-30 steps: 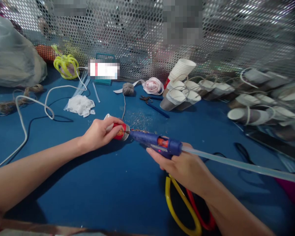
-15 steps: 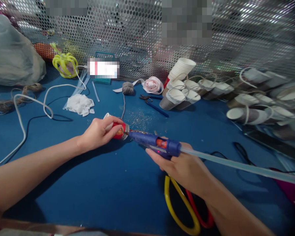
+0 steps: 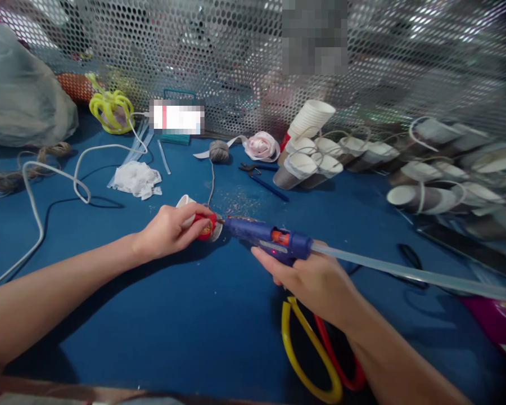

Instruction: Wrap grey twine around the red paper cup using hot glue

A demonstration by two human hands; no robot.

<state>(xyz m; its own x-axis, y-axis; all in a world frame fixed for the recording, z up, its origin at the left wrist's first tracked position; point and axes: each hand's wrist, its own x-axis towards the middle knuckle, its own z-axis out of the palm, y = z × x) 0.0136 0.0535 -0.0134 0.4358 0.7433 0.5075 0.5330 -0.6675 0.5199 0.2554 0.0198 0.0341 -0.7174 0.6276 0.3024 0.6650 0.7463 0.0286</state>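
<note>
My left hand [image 3: 175,226] is closed around a red and white paper cup [image 3: 206,228] lying on its side, its bottom end facing right. Grey cord shows around that bottom end. In my right hand [image 3: 307,281] is a blue glue gun [image 3: 257,235], gripped by its handle, with a long translucent glue stick [image 3: 388,272] sticking out of its back. The gun's nozzle touches or nearly touches the cup near its bottom. From a ball of grey cord [image 3: 219,151], a strand runs down to the cup.
Pliers [image 3: 263,181], pink ribbon [image 3: 261,147] and white crumpled material [image 3: 137,179] lie behind my hands. Several cord-wrapped cups [image 3: 295,170] stand or lie at the right. Yellow-and-red-handled scissors [image 3: 287,343] lie beneath my right forearm. A white cable [image 3: 36,208] loops at left.
The cup has turned slightly in my left hand, showing more of its bottom. The glue gun has shifted a little, its back end moving slightly right and its nozzle up.
</note>
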